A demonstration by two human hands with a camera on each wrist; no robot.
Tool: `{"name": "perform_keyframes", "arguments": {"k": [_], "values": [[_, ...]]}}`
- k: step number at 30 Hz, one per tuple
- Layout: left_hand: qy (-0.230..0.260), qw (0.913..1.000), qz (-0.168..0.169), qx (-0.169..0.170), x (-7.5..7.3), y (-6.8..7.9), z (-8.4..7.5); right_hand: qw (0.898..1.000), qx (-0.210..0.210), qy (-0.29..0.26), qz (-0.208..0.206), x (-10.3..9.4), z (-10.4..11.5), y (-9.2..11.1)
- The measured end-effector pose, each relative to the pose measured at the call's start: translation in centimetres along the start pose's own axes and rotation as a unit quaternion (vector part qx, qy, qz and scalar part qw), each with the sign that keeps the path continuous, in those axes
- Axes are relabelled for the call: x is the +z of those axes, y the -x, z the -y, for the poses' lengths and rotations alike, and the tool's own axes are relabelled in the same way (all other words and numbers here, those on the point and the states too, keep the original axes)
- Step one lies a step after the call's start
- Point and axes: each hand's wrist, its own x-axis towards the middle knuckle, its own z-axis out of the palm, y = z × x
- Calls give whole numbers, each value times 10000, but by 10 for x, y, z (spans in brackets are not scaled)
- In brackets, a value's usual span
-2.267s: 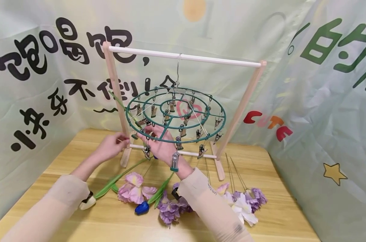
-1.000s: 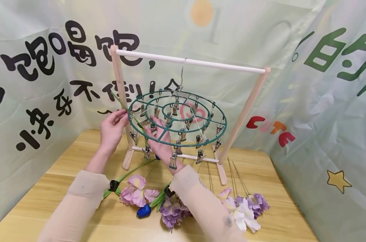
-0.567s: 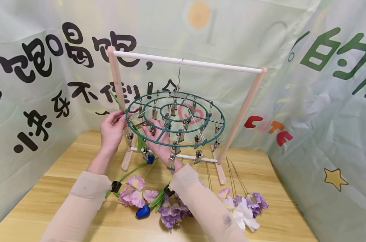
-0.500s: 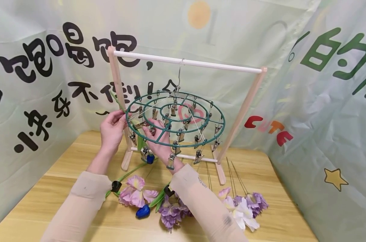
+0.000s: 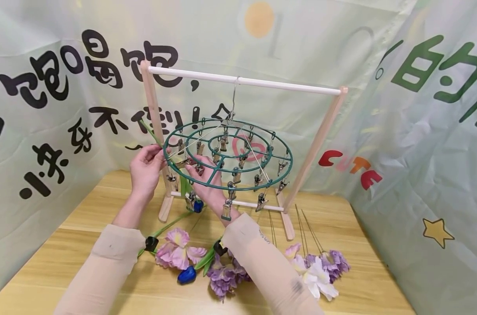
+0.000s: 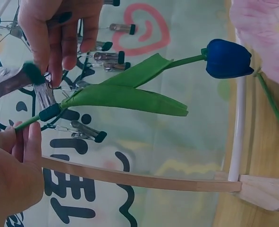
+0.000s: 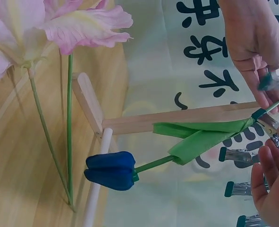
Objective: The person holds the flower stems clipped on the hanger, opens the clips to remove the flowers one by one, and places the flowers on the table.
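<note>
A round green clip hanger (image 5: 246,189) with several metal clips hangs from the stand's top bar. My left hand (image 5: 145,168) pinches the stem of a blue tulip (image 6: 229,58) at the hanger's left edge; the flower head points down. The stem's end (image 5: 149,130) sticks up past the fingers. Under the rings, my right hand (image 5: 207,181) pinches one clip (image 7: 270,126), partly hidden by its fingers. In the left wrist view the clip's green tips (image 6: 49,112) lie at the stem, just below the leaves and close to the left fingertips.
The wooden stand (image 5: 321,135) has a white top bar (image 5: 285,84) and a low crossbar. On the table lie a pink flower (image 5: 178,249), another blue tulip (image 5: 186,275), purple flowers (image 5: 221,275) and a white flower (image 5: 319,278). Printed cloth walls (image 5: 419,153) enclose the table.
My left hand has risen from beside the stand's left foot to the hanger's rim, and the tulip's blue head now shows below the rings. Over the last half second both hands stay nearly still.
</note>
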Motion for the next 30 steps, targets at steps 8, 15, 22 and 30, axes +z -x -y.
{"name": "perform_keyframes", "arguments": {"k": [8,15,22,30], "values": [[-328,9994,64,32,0,1,-1,9998,-59,176,-74,-2,2,-1],[-365,9993,82,-44,0,3,-2,9996,-178,158,-158,-2,3,1],[-402,9991,103,-59,-1,4,-3,9996,-191,96,-163,-2,0,1],[-28,9998,166,-58,-2,6,-7,9997,-126,105,-168,-3,1,2]]}}
